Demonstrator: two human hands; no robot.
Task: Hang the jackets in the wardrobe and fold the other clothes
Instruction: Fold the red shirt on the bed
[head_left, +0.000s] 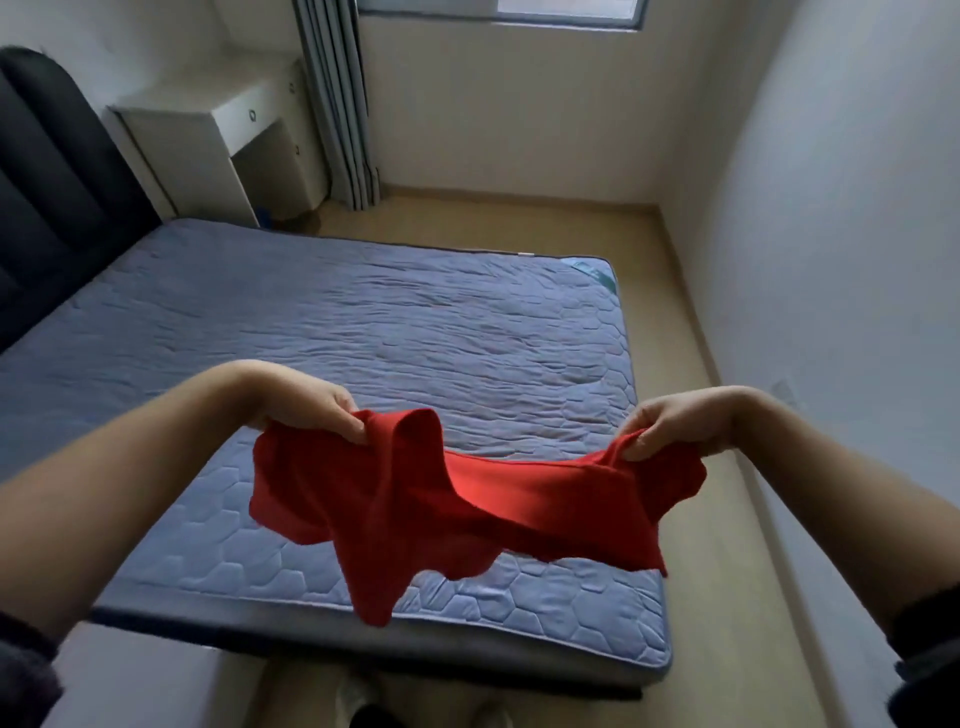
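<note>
A small red garment (457, 509) hangs in the air above the near part of a blue quilted mattress (363, 332). My left hand (311, 405) pinches its upper left edge. My right hand (670, 423) pinches its upper right edge. The cloth sags between the two hands and drapes down in loose folds, its lowest tip near the mattress's front edge. It does not touch the bed as far as I can tell.
A dark padded headboard (47, 197) stands at the left. A white bedside desk (208, 150) and grey curtains (337, 104) are at the back. Wooden floor (691, 322) runs along the bed's right side beside a white wall (841, 260).
</note>
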